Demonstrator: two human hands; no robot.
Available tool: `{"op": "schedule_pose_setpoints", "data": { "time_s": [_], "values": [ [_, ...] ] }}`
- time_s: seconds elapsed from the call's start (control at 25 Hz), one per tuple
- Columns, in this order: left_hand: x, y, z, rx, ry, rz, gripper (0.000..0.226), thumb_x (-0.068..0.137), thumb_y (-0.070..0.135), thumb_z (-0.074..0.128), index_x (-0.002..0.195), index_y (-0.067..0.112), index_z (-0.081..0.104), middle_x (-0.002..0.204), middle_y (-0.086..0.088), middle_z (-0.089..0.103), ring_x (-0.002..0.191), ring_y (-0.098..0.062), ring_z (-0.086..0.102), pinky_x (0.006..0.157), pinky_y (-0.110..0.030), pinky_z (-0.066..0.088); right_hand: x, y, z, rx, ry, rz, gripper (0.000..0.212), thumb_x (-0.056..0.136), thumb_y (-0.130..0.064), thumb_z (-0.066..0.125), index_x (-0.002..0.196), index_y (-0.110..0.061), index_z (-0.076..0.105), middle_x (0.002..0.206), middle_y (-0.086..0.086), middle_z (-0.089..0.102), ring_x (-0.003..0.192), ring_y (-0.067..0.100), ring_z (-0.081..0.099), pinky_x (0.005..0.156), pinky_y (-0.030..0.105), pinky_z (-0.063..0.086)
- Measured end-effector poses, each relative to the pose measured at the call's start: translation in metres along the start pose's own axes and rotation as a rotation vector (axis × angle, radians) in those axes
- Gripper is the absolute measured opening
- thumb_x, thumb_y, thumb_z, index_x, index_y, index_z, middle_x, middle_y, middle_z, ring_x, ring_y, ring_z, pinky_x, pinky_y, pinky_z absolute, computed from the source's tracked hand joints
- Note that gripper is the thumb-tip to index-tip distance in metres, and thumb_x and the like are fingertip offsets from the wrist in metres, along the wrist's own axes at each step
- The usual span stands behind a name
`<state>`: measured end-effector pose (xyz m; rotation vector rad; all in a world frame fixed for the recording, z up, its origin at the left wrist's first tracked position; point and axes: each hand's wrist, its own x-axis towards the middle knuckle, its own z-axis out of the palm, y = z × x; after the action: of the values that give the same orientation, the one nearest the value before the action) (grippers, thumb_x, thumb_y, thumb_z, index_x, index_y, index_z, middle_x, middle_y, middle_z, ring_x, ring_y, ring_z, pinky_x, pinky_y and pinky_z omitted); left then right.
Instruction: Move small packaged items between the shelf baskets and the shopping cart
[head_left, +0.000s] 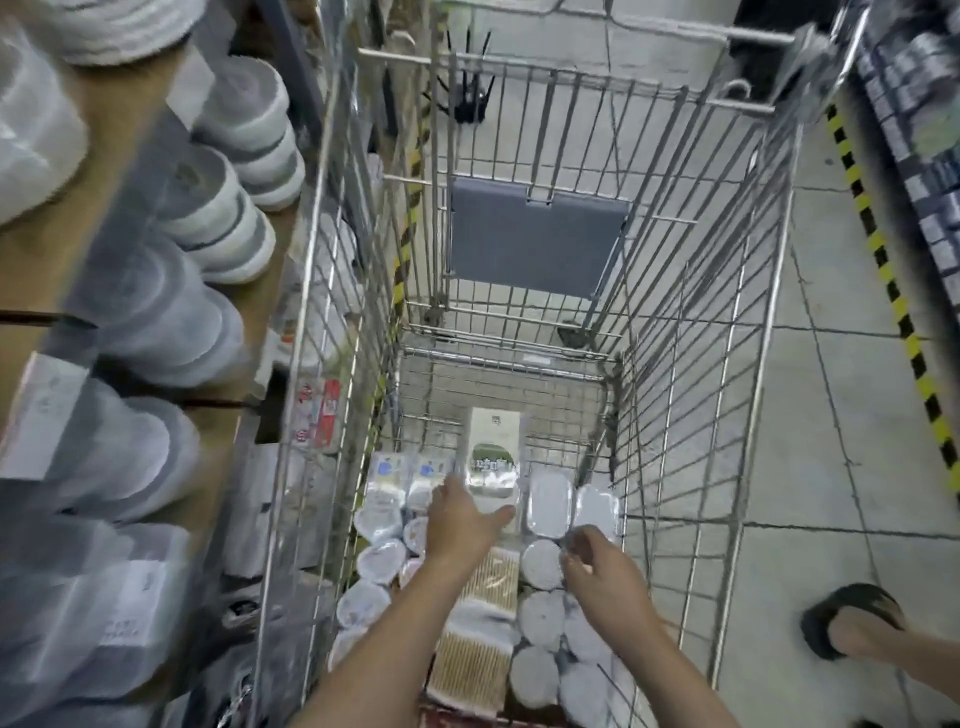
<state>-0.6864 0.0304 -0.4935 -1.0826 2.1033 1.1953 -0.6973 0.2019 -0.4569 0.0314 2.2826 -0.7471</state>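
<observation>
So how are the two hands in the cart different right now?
The left hand reaches further into the shopping cart, fingers straight and spread over a flat white package. The right hand sits nearer, fingers curled above round white packs; whether its grip holds anything is unclear. Both are bare and low inside the cart.

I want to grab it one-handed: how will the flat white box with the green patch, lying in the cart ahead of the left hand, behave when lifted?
The flat white box looks like rigid card, so it should probably stay stiff. It seems thin, likely light. It lies on uneven packets in the cart, so pushing may slide or tilt it. The left hand is open near its edge.
</observation>
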Motion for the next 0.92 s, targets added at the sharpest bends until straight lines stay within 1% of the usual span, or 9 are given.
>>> {"op": "schedule_pose_setpoints", "data": {
  "time_s": [0.16,0.28,0.4,0.48,0.56,0.64,0.76,0.84,0.92],
  "values": [
    [0.039,-0.005,0.029,-0.034,0.008,-0.052,0.121,0.062,0.045,0.084,0.149,0.013,0.007,0.140,-0.012,0.044,0.127,-0.032,0.045,0.100,-0.042,0.045,0.024,0.007,0.010,0.032,0.051,0.000,0.032,0.095,-0.022,0.051,0.127,-0.017,0.053,0.120,-0.001,0.061,0.107,0.012,0.057,0.085,0.027,0.045],
    [0.053,-0.010,0.033,0.006,0.009,-0.086,0.127,0.054,0.047,0.087,0.148,0.015,0.009,0.140,-0.012,0.047,0.126,-0.032,0.048,0.098,-0.045,0.046,0.028,0.011,0.015,0.036,0.042,-0.007,0.032,0.097,-0.023,0.051,0.128,-0.018,0.051,0.122,-0.002,0.061,0.108,0.008,0.055,0.083,0.022,0.040],
    [0.065,-0.013,0.031,0.093,0.006,-0.121,0.117,0.053,0.054,0.086,0.143,0.013,0.023,0.133,-0.012,0.050,0.121,-0.031,0.050,0.093,-0.040,0.048,0.027,0.013,0.017,0.048,0.021,-0.009,0.032,0.097,-0.022,0.051,0.128,-0.019,0.051,0.123,-0.002,0.061,0.111,0.007,0.054,0.083,0.019,0.038],
    [0.066,-0.013,0.027,0.096,-0.026,-0.163,0.098,0.052,0.059,0.083,0.128,0.013,0.041,0.119,-0.007,0.058,0.109,-0.026,0.056,0.087,-0.036,0.051,0.026,0.014,0.019,0.070,0.021,-0.001,0.031,0.096,-0.020,0.052,0.127,-0.019,0.052,0.122,-0.002,0.061,0.109,0.007,0.055,0.083,0.018,0.037],
    [0.060,-0.009,0.021,0.050,-0.067,-0.155,0.074,0.055,0.061,0.081,0.104,0.014,0.053,0.096,0.000,0.061,0.088,-0.018,0.059,0.069,-0.027,0.050,0.029,0.013,0.017,0.094,0.031,0.003,0.030,0.096,-0.019,0.052,0.126,-0.019,0.053,0.118,-0.002,0.062,0.103,0.006,0.055,0.082,0.018,0.037],
    [0.054,-0.007,0.011,-0.053,-0.097,-0.130,0.059,0.058,0.061,0.080,0.089,0.017,0.054,0.084,0.004,0.059,0.074,-0.011,0.057,0.055,-0.022,0.041,0.035,0.012,0.012,0.133,0.041,0.005,0.029,0.096,-0.016,0.052,0.125,-0.017,0.053,0.118,0.000,0.063,0.104,0.007,0.055,0.085,0.020,0.038],
    [0.040,-0.013,-0.016,-0.257,-0.153,-0.116,0.056,0.064,0.051,0.080,0.101,0.015,0.057,0.089,0.005,0.061,0.076,-0.008,0.060,0.056,-0.019,0.043,0.044,0.005,0.008,0.181,0.061,0.017,0.030,0.096,-0.013,0.051,0.125,-0.014,0.053,0.122,0.004,0.062,0.109,0.009,0.055,0.089,0.022,0.039],
    [0.027,-0.024,-0.039,-0.372,-0.129,-0.124,0.062,0.067,0.043,0.079,0.113,0.007,0.055,0.095,0.000,0.061,0.079,-0.011,0.060,0.059,-0.020,0.045,0.049,-0.007,0.013,0.193,0.067,0.001,0.031,0.096,-0.013,0.050,0.127,-0.013,0.051,0.125,0.004,0.060,0.113,0.012,0.054,0.093,0.024,0.040],
    [0.013,-0.031,-0.059,-0.483,-0.062,-0.143,0.055,0.072,0.035,0.078,0.113,0.007,0.054,0.101,-0.004,0.061,0.083,-0.014,0.060,0.058,-0.021,0.045,0.056,-0.025,0.025,0.203,0.032,-0.033,0.037,0.096,-0.013,0.049,0.133,-0.012,0.046,0.131,0.000,0.054,0.118,0.012,0.050,0.099,0.026,0.039]
  ]
}}
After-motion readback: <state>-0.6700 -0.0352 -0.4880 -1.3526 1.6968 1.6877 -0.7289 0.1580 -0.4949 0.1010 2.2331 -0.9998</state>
